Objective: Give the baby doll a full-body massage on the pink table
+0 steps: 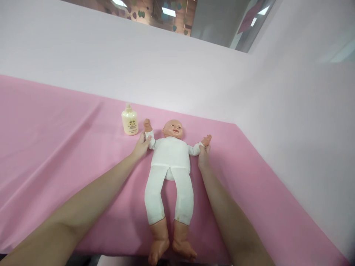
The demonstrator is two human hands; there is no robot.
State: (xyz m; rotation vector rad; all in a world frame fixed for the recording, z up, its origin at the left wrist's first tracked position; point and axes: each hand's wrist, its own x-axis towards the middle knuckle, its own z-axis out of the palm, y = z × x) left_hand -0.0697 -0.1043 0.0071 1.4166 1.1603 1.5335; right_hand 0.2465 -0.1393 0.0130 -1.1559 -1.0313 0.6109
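A baby doll (171,155) with a white cloth body lies on its back on the pink table cover (91,159), head toward the wall and feet over the near edge. My left hand (142,145) is closed around the doll's arm on the left, just below its raised plastic hand. On the other side, my right hand (204,154) grips the opposite arm near the wrist, with the doll's fingers showing above it. Both doll arms are spread outward and bent up.
A pale yellow pump-type bottle (129,121) with dark print stands left of the doll's head, close to my left hand. White walls (166,74) border the table at the back and right. A window (172,16) is set in the back wall.
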